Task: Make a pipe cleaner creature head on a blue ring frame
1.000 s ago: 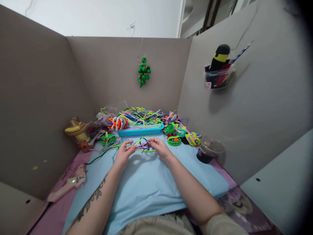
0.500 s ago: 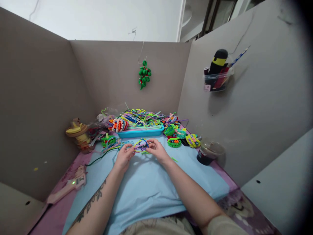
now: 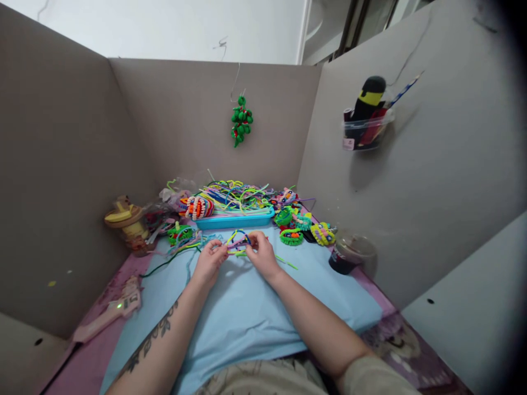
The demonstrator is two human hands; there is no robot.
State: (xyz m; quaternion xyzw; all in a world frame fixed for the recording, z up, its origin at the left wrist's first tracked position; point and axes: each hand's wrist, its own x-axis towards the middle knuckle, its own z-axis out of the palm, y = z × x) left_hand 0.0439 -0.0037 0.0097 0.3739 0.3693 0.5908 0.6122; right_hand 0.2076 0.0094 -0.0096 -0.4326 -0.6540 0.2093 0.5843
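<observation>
Between my two hands is a small open frame of bent pipe cleaners (image 3: 237,242) in yellow, blue and purple, raised a little above the blue cloth (image 3: 247,307). My left hand (image 3: 212,260) pinches its left side between thumb and fingers. On the opposite side my right hand (image 3: 261,255) grips it, fingertips closed on the blue and purple strands. Some strands are hidden behind the fingers. Under and beside my right hand a loose green pipe cleaner (image 3: 287,262) lies on the cloth.
A blue tray (image 3: 234,221) heaped with pipe cleaners stands at the back. Right of it sit several fuzzy figures (image 3: 291,237) and a dark lidded cup (image 3: 346,258). At left are a green figure (image 3: 180,234), a yellow cup (image 3: 130,225) and a pink glue gun (image 3: 113,312), its light on.
My right hand has turned slightly, its fingers now more bunched on the frame. More of the green pipe cleaner shows beside it. The whole view has shifted slightly.
</observation>
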